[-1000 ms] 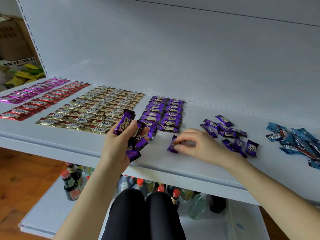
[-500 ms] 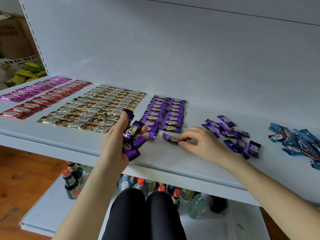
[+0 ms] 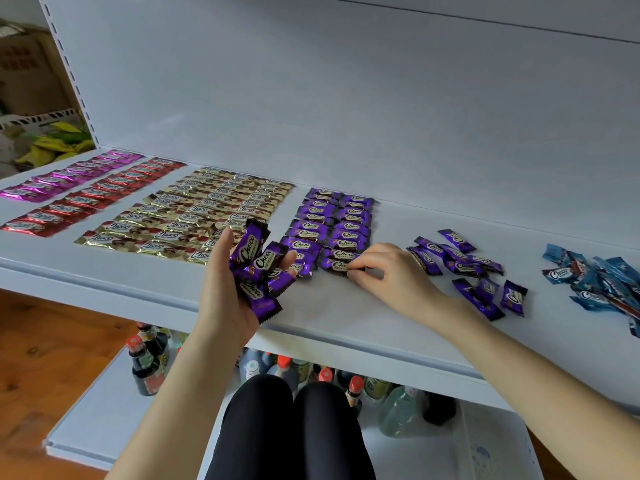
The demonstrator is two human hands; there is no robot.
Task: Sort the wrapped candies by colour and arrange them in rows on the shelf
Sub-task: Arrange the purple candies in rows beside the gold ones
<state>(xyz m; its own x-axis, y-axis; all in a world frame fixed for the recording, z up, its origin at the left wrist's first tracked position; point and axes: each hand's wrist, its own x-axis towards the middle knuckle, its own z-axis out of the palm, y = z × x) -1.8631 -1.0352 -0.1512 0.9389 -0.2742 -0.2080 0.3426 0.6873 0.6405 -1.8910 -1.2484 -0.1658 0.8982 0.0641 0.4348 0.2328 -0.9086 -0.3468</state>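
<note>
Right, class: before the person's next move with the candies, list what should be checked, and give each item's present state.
1. Colour match: the purple candy pinched by the right hand lies at the front of the purple rows: ok.
2. Its alignment with the column: cannot tell, as the hand covers one end.
3. Stock: the left hand holds a purple bunch: ok.
4. Are the loose purple candies sorted: not ok, scattered.
5. Are the blue candies in rows: not ok, heaped.
</note>
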